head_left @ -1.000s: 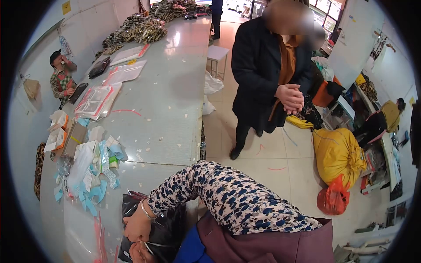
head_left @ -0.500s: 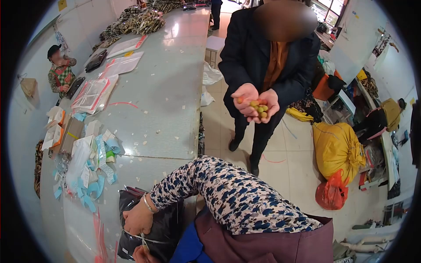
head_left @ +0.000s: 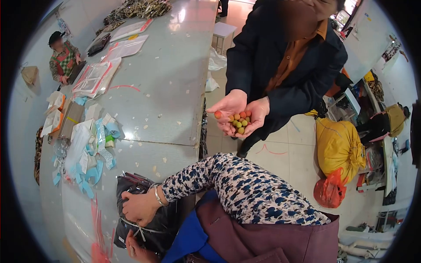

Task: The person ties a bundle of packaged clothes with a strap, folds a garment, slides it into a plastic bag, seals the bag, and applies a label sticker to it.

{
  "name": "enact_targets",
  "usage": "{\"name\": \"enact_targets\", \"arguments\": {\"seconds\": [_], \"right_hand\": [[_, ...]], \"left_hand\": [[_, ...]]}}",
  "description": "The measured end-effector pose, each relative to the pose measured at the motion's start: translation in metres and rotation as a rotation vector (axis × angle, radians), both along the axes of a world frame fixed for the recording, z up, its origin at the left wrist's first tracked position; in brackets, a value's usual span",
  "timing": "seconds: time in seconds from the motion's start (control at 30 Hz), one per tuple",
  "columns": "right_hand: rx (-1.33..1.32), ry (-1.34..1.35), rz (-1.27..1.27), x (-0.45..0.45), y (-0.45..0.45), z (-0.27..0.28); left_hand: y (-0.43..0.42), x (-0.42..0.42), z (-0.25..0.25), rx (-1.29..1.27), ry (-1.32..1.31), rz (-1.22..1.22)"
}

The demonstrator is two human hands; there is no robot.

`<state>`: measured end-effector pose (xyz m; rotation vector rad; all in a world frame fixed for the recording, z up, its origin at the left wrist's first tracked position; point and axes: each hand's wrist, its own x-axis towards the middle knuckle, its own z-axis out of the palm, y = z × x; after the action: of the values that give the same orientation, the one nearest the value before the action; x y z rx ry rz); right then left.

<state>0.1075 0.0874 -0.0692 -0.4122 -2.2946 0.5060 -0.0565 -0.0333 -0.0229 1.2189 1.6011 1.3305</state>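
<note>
A dark bundle in clear plastic (head_left: 169, 217) lies at the near edge of the grey table, with a white string (head_left: 151, 229) around it. My right hand (head_left: 141, 208), a silver bracelet at its wrist, is on top of the bundle, fingers bent and closed at the string's crossing. Below it, my left hand (head_left: 139, 250) is beside the loose string ends with its fingers apart, partly cut off by the frame's bottom. Facing me across the table corner, a person in a dark jacket holds small red and green fruits (head_left: 239, 120) in two cupped hands.
Blue and white tapes and scraps (head_left: 90, 153) are heaped on the table (head_left: 153, 96) at the left. Flat plastic-wrapped packs (head_left: 94, 79) lie farther back, near another person. A yellow sack (head_left: 340, 142) and a red plastic bag (head_left: 330, 190) stand on the floor at right.
The person with the fruits has come closer, bringing the cupped hands lower and left. My right hand has moved slightly up the bundle; my left hand's fingers have come off the string.
</note>
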Motion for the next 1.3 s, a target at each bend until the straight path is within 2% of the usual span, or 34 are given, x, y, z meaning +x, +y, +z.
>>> {"name": "enact_targets", "arguments": {"seconds": [0.13, 0.43, 0.83, 1.3], "right_hand": [[0.023, -0.097, -0.014, 0.008, -0.001, 0.008], [-0.007, -0.091, -0.014, 0.014, -0.003, 0.005], [0.068, -0.008, -0.103, 0.011, -0.004, -0.007], [-0.032, 0.042, -0.050, 0.019, -0.009, 0.001]], "left_hand": [[0.004, -0.011, -0.013, 0.018, -0.298, 0.016], [0.002, -0.022, -0.019, 0.021, -0.164, -0.074], [0.005, -0.023, -0.024, 0.029, -0.188, -0.027], [0.004, -0.018, -0.022, 0.017, -0.171, -0.027]]}}
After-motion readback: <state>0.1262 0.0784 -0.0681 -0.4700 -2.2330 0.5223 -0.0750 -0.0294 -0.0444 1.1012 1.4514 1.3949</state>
